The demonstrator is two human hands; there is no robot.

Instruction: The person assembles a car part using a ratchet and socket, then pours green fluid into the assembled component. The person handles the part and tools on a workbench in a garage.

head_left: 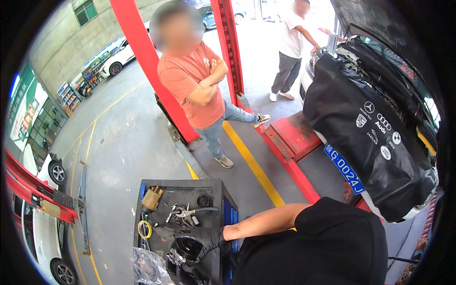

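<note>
I work in a vehicle repair workshop. Red lift posts [137, 52] and red lift arms [289, 142] stand on a grey concrete floor [123, 142] marked with yellow lines [254, 164]. A car [375, 128] sits at the lift with its bonnet raised and a black protective cover draped over its front. A dark tool trolley [183, 209] beside me carries pliers, sockets and loose parts. White cars [40, 228] are parked nearby, and stocked shelves [88, 76] line the far wall.

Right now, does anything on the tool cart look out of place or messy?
Somewhat messy: pliers, sockets and small parts lie scattered loose across the black cart top, and a crumpled clear plastic bag sits at its corner. The gloved hand grips a round black part.
</note>
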